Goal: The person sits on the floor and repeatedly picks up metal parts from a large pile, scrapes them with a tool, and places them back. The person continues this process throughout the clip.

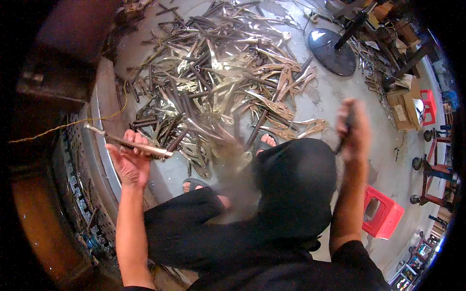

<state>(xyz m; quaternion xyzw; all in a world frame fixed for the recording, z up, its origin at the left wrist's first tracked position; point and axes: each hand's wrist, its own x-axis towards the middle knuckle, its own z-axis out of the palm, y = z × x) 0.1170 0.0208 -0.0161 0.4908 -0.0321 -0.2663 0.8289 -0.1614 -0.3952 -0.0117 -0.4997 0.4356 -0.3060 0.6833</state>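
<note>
My left hand (130, 162) is raised at the left of the pile, its fingers closed round a long, narrow metal pliers part (138, 147). The part lies nearly level across my fingers, with a thin end sticking out to the left. On the right, my right hand (357, 128) is up beside my knee and smeared by motion. Its fingers are wrapped round a dark, bar-like thing (346, 130) whose kind I cannot make out. Between and beyond my hands spreads a large heap of metal pliers parts (218, 82), with curved jaws and dark handles mixed together.
My sandalled feet are at the heap's near edge. A round black base (332, 52) with a post stands at the far right. Red plastic stools (383, 212), a cardboard box (404, 109) and castors line the right side. A yellow cord (68, 125) crosses the machine edge at left.
</note>
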